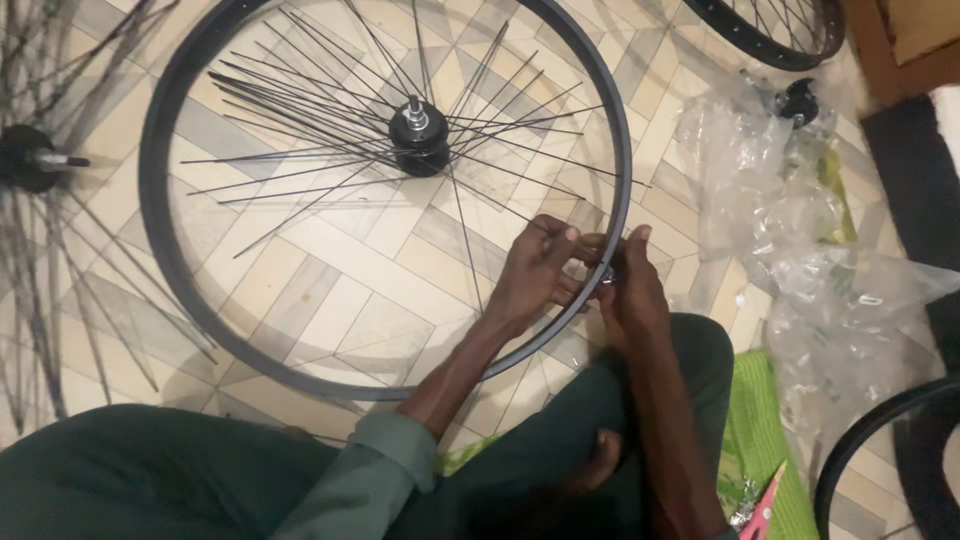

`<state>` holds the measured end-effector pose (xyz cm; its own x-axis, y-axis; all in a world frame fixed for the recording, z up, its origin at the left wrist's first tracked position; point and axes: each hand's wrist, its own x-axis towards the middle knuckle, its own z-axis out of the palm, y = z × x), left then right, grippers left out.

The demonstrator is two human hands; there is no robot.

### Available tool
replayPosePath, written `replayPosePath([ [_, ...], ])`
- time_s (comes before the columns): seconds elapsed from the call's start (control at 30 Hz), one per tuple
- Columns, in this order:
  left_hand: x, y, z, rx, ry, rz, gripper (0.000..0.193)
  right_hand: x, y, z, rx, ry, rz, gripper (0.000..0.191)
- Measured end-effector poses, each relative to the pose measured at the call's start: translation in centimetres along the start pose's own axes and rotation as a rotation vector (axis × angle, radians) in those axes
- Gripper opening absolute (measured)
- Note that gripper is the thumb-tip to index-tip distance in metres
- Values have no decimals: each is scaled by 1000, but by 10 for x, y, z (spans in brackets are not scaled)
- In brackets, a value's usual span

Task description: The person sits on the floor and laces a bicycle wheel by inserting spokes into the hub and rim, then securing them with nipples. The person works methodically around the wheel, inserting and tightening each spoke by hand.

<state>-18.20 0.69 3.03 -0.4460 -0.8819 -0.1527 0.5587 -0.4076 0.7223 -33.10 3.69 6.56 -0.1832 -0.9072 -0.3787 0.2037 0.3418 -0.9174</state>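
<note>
A black bicycle wheel rim (160,250) lies flat on the tiled floor, with a black hub (420,140) at its middle and several thin spokes (300,120) fanning out loose. My left hand (535,270) pinches a spoke just inside the rim's right side. Against the outside of the rim at the same spot, my right hand (630,290) holds a small metal nipple (607,273). Both hands touch the rim there.
Another hub with loose spokes (35,160) lies at the far left. Clear plastic bags (790,230) are piled at the right, above a green cloth (760,430). Parts of other rims show at top right (770,45) and bottom right (860,440). My legs fill the bottom.
</note>
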Motion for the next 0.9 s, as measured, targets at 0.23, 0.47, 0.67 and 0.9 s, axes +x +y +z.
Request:
replayPosePath([
  [0.23, 7, -1, -19, -4, 62, 26, 35, 8, 30, -25, 120, 41, -34, 28],
  [0.47, 12, 6, -32, 146, 115, 3, 35, 2, 52, -16, 30, 224, 60, 29],
  [0.67, 6, 24, -21, 174, 138, -74, 38, -3, 57, -20, 69, 167, -12, 33],
  [0.9, -6, 46, -11, 218, 106, -127, 37, -16, 45, -23, 199, 140, -45, 32],
])
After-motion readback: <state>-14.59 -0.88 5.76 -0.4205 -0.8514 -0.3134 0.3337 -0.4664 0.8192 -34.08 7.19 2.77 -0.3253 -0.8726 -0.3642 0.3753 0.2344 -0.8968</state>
